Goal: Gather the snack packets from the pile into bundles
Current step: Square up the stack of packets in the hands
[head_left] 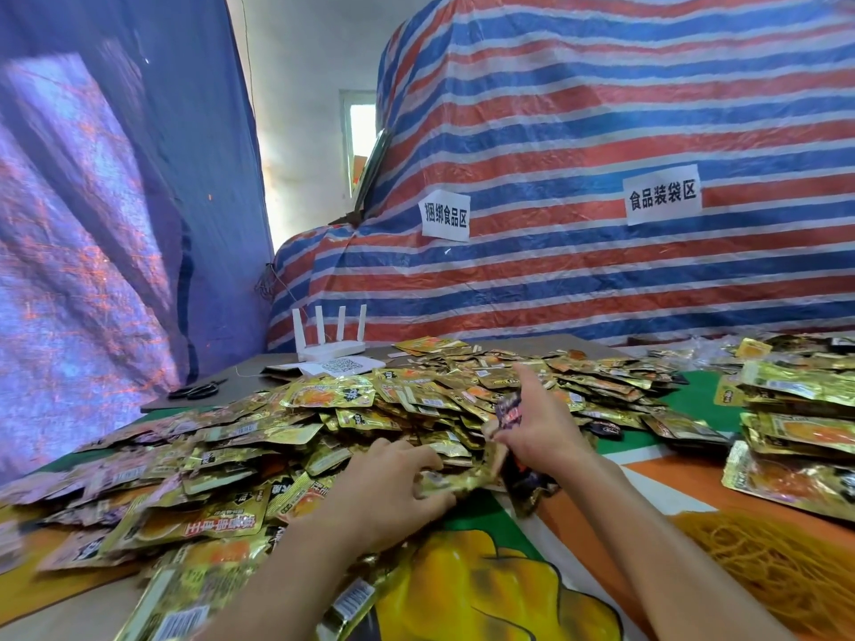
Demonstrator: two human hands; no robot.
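My left hand pinches a gold packet at the near edge of the pile of snack packets. Just right of it, my right hand grips a bundle of dark packets, index finger straight. Stacked packets sit at the right.

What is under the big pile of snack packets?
A printed sheet, green, orange and yellow, shows at the near edge of the pile. What lies beneath the packets themselves is covered.
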